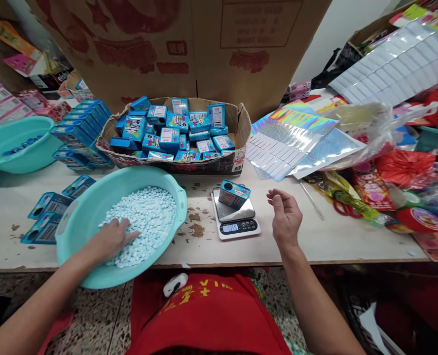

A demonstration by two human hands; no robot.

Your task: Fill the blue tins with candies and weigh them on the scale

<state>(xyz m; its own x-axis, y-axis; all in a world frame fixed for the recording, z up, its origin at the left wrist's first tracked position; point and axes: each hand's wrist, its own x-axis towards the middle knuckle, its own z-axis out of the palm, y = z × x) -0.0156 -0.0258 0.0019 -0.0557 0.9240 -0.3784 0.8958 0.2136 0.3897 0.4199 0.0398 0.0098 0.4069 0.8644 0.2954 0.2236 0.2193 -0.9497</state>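
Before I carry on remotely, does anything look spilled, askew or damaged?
Mostly minor things. The blue box sits skewed on the scale. The tabletop's white surface is worn through in brown patches. The pellet basin overhangs the table's front edge, so it may tip if pressed there. I see no obvious pellet spill.

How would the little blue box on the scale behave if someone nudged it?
The blue box looks fairly stiff, given its straight edges and flat faces. It would probably slide rather than roll, perhaps easily, since the metal plate beneath looks smooth and shiny.
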